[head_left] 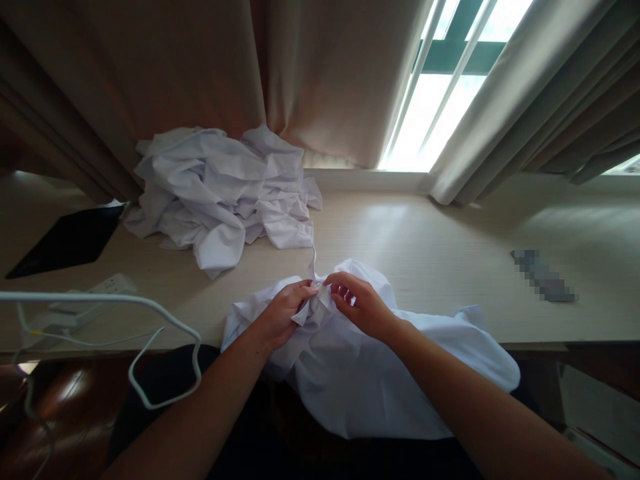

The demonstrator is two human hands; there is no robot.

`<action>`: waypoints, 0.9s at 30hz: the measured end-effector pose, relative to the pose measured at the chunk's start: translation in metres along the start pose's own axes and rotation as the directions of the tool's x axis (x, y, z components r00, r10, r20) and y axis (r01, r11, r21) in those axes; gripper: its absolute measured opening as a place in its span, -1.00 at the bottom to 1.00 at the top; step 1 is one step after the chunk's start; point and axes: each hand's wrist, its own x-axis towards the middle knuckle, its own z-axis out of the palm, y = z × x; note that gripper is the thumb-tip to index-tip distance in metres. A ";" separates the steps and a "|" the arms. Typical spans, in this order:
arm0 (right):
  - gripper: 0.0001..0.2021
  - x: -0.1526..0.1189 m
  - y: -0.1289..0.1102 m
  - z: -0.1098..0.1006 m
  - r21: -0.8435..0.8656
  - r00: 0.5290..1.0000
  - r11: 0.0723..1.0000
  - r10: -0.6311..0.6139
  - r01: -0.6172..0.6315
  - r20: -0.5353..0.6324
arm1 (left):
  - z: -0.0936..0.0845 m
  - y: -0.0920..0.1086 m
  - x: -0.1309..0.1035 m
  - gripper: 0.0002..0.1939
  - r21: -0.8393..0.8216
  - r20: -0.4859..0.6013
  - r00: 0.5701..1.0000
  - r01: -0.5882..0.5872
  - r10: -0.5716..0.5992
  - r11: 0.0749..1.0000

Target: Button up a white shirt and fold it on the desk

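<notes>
A white cloth garment [360, 380] lies over the table's front edge and hangs down over my lap. My left hand [290, 310] is closed on a bunched part of it near the table's edge. Just to the right, my right hand [357, 300] pinches the same gathered part, its fingers curled and the fingertips close to my left thumb. A thin white strip [313, 260] runs up from between my hands toward a heap of white cloth [210, 180] at the back left of the table.
On the pale table [430, 267], a black flat object [70, 240] lies far left, near a white power strip [95, 297]. A white cable [150, 303] loops over the front left edge. A blurred-out grey object [543, 275] lies right. Curtains [320, 80] and a window stand behind.
</notes>
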 end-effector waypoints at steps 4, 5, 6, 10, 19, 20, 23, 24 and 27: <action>-0.69 0.000 0.001 0.000 -0.007 1.000 1.000 0.000 0.000 0.002 | 0.001 0.002 0.000 -0.84 -0.008 0.002 1.000 -0.010 0.010 1.000; -0.69 0.000 0.001 0.000 -0.007 1.000 1.000 0.000 0.000 0.002 | 0.001 0.002 0.000 -0.84 -0.008 0.000 1.000 -0.008 0.008 1.000; -0.68 0.000 0.001 0.001 -0.006 1.000 1.000 -0.001 0.001 0.004 | 0.001 0.003 0.000 -0.84 -0.007 0.000 1.000 -0.006 0.006 1.000; -0.68 -0.001 0.000 0.001 -0.009 1.000 1.000 -0.008 0.008 0.007 | 0.001 0.005 -0.001 -0.82 0.000 -0.003 1.000 -0.009 0.009 1.000; -0.65 -0.003 -0.005 0.002 -0.069 0.999 0.996 -0.050 0.051 0.012 | 0.002 0.004 0.001 -0.77 0.112 -0.067 0.994 -0.078 0.086 0.991; -0.65 -0.003 -0.005 0.002 -0.071 0.999 0.996 -0.049 0.050 0.016 | 0.002 0.003 0.001 -0.77 0.128 -0.078 0.993 -0.080 0.090 0.989; -0.66 -0.003 -0.006 0.003 -0.073 0.999 0.996 -0.050 0.051 0.018 | 0.001 0.002 0.001 -0.76 0.162 -0.096 0.991 -0.074 0.090 0.984; -0.67 -0.003 -0.006 0.003 -0.073 0.999 0.996 -0.052 0.053 0.016 | 0.001 0.002 0.001 -0.76 0.169 -0.097 0.991 -0.075 0.092 0.983; -0.67 -0.003 -0.007 0.004 -0.072 0.998 0.996 -0.059 0.060 0.012 | 0.001 0.001 0.001 -0.75 0.198 -0.100 0.988 -0.095 0.116 0.976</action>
